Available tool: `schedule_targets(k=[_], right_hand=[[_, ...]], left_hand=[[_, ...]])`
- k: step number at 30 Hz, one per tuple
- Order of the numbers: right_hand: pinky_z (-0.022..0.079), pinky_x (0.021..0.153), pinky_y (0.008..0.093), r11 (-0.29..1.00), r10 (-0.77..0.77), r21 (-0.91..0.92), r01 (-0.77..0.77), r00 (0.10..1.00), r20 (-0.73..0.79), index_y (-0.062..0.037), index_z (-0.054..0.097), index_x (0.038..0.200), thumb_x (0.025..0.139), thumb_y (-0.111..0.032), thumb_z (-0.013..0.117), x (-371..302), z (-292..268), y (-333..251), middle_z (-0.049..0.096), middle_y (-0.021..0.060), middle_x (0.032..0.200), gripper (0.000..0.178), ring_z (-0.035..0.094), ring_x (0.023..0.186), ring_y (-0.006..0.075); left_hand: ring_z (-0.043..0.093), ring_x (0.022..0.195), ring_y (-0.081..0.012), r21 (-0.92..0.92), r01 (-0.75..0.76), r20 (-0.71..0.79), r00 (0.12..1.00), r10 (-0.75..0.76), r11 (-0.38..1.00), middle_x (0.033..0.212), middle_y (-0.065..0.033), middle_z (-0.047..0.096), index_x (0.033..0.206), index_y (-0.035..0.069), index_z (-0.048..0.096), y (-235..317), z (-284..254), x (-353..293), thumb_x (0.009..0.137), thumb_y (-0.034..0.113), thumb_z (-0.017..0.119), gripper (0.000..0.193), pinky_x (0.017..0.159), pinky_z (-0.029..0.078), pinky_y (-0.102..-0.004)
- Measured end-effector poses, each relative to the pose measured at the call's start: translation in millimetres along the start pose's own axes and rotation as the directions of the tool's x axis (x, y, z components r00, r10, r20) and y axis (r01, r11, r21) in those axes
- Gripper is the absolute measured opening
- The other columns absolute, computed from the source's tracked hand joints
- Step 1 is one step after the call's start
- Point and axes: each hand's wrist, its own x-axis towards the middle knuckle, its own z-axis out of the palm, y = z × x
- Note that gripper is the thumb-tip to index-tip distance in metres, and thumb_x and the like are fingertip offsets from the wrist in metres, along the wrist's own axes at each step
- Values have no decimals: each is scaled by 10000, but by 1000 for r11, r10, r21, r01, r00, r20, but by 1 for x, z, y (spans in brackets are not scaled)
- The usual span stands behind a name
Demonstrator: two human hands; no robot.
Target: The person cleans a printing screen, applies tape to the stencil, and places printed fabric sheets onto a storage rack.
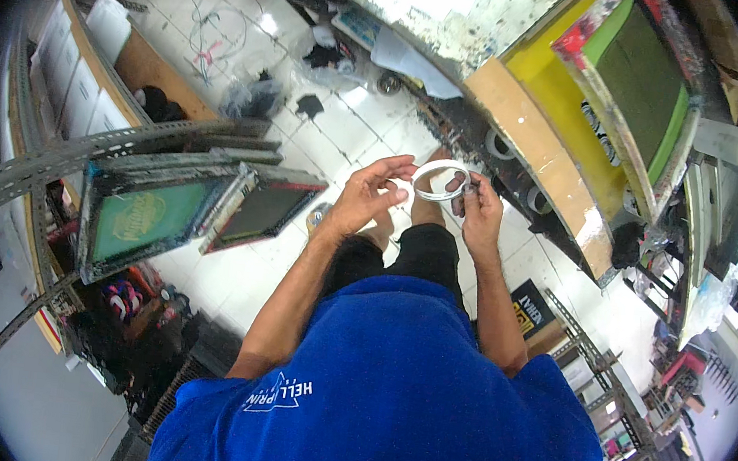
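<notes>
A roll of white tape [434, 198], seen as a thin ring with a hollow middle, is held in front of my body above the floor. My right hand [481, 214] grips its right side, with darkened fingertips reaching into the ring and the thumb outside. At the roll's left edge is my left hand [371, 196], its thumb and fingers apart. The left fingertips come very close to the tape; whether they touch it or a loose end I cannot tell.
Framed printing screens [150, 218] stand on a perforated metal rack [127, 138] to the left. At the right, a workbench [540, 145] carries another framed screen [638, 79] over a yellow surface. Plastic bags [253, 97] and scraps lie on the white tiled floor [357, 130].
</notes>
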Motion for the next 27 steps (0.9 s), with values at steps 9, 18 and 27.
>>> schedule_targets(k=[9, 18, 27], right_hand=[[500, 648, 266, 907, -230, 332, 260, 965, -128, 34, 550, 1177, 1023, -92, 492, 18, 35, -97, 665, 101, 969, 207, 605, 719, 134], [561, 775, 397, 508, -748, -557, 657, 657, 93, 18, 649, 1045, 787, 105, 662, 25, 26, -136, 676, 210, 1020, 273, 696, 872, 370], [547, 735, 302, 595, -798, -307, 743, 591, -115, 46, 702, 941, 728, 85, 575, 14, -3, -176, 682, 213, 1027, 251, 691, 849, 257]], left_hand=[[597, 1015, -141, 230, -367, -226, 881, 416, 901, 1100, -32, 680, 1187, 26, 637, 92, 63, 36, 847, 120, 764, 375, 881, 457, -298], [622, 899, -134, -70, -264, -16, 964, 264, 962, 971, -90, 714, 1032, -18, 691, 143, 107, 45, 1014, 246, 558, 296, 880, 479, -299], [559, 751, -188, 227, -489, 205, 869, 449, 842, 817, -85, 622, 836, 17, 610, 161, 125, 28, 1011, 287, 560, 326, 738, 443, -340]])
